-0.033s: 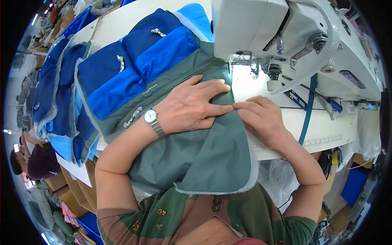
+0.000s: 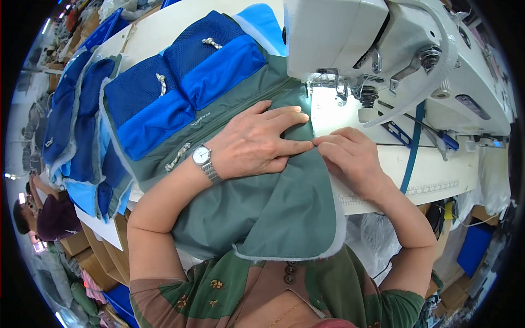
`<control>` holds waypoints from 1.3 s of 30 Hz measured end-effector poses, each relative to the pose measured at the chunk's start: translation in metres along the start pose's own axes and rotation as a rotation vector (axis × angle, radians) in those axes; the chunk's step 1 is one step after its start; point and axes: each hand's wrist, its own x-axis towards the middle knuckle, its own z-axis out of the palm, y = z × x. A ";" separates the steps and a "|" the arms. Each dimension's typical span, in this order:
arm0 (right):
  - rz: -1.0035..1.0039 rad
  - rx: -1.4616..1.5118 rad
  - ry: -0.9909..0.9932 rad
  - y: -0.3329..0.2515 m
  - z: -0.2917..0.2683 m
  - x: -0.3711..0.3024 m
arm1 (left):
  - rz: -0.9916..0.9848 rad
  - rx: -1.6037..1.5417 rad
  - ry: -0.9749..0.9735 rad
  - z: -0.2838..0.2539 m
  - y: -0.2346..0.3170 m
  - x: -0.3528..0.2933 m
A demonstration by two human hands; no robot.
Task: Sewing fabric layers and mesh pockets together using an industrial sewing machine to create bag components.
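A dark green fabric panel [image 2: 262,213] lies under my hands, its near end draping off the table edge towards me. Its far part carries two blue mesh pockets [image 2: 219,65] with knotted cords, and a zip runs beside them. My left hand [image 2: 262,139], with a watch [image 2: 202,155] on the wrist, rests flat on the panel with fingers spread. At the panel's right edge, my right hand [image 2: 350,158] pinches the fabric between thumb and fingers, close to the left fingertip. Just beyond both hands is the presser foot [image 2: 341,97] of the white sewing machine [image 2: 333,38].
Similar blue and green pieces [image 2: 85,120] are heaped at the left. On the right of the white table [image 2: 437,169] lie a blue strip [image 2: 414,147], a blue-handled tool [image 2: 449,141] and a printed ruler scale. Another person [image 2: 52,210] sits at far left, near cardboard boxes.
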 end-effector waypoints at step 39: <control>-0.298 -0.141 0.003 0.020 -0.005 0.011 | 0.005 -0.100 0.053 0.002 0.000 0.006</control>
